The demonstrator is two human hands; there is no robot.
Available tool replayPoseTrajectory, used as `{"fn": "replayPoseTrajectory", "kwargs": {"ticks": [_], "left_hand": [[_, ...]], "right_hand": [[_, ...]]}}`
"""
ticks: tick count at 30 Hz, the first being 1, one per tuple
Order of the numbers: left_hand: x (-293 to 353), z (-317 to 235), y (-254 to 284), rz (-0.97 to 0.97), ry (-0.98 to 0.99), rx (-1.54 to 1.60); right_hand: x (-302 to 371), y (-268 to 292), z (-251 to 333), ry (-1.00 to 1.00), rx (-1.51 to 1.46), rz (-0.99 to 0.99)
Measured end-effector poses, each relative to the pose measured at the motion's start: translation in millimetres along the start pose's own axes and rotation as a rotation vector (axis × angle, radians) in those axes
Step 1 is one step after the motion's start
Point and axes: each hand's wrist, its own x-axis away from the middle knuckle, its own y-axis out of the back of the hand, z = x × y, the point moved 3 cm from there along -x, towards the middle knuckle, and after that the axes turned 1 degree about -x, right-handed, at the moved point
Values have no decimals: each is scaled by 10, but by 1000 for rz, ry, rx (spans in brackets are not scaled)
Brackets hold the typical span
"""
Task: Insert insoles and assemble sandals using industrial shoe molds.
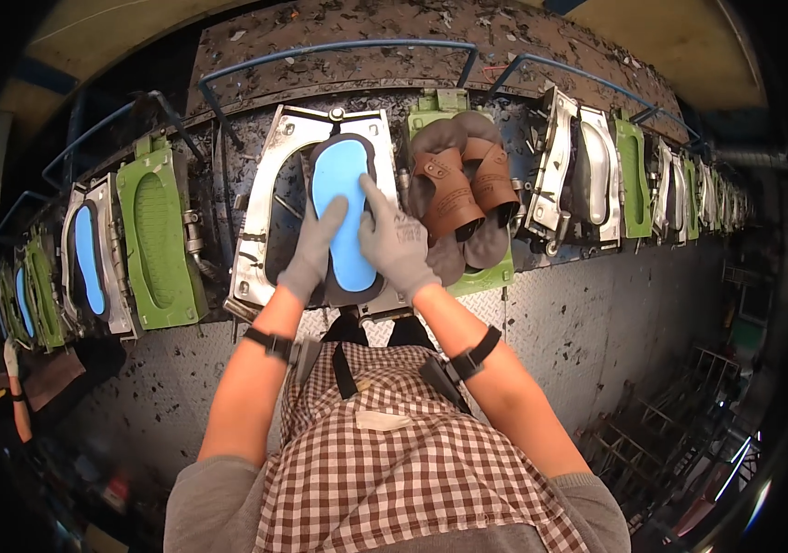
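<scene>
In the middle of the head view, a bright blue insole-shaped piece (348, 175) lies sole-up over a dark-rimmed shoe form, in the right half of an opened silver metal mould (276, 152). My left hand (314, 247), in a grey glove, grips the piece's left side with the thumb on its face. From the right, my gloved right hand (400, 247) closes on the other edge, index finger stretched along it. The undersides of my fingers are hidden. Just right of that hand, brown leather sandals (449, 189) with dark grey rounded parts lie on a green mould plate (497, 276).
More silver and green moulds line the bench, such as a green plate (156, 240) and a blue-topped mould (89, 258) at left. A blue rail (338, 44) runs behind, before a scrap-littered surface (541, 37). Another person's gloved hand (11, 359) shows far left.
</scene>
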Motion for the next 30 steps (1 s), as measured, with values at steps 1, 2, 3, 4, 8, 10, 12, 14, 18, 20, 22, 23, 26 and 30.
{"fn": "replayPoseTrajectory", "kwargs": {"ticks": [1,2,3,4,8,10,12,14,18,20,22,23,26,30], "left_hand": [[182,111,74,1,-24,-126],[343,205,200,6,-48,-254],[494,220,236,-49,-43,-400],[603,220,220,-96,-39,-543],[787,-113,-407,-306,-572,-1302],[648,-59,-841,-64,-578,-1326],[387,131,-1205,17,-340,-1400],[127,266,-1477,-160,-184,-1506],[-221,487,-1463,-160,-67,-723],[-122,508,-1903,-199,-83,-749],[-166,623,-2353,-149,-151,-723],[-231,744,-2684,-129,-72,-591],[-535,1135,-3680,-12,-227,-548],[-972,1841,-4558,282,-130,-465]], "right_hand": [[85,49,19,-33,52,93],[200,116,36,-24,52,88],[359,224,31,126,-68,17],[488,394,-16,273,-179,-57],[578,1256,-790,231,-18,-490],[430,1440,-1078,75,151,-550],[295,1346,-1400,-197,59,-203],[181,1260,-1708,-195,-54,-278],[54,1893,-2312,-221,-294,-450],[113,2488,-2781,-111,-310,-617],[131,3148,-3161,-231,-423,-610],[159,3483,-3428,-209,-150,-641],[285,4087,-4000,-206,215,-810],[431,3756,-4227,11,-631,-377]]}}
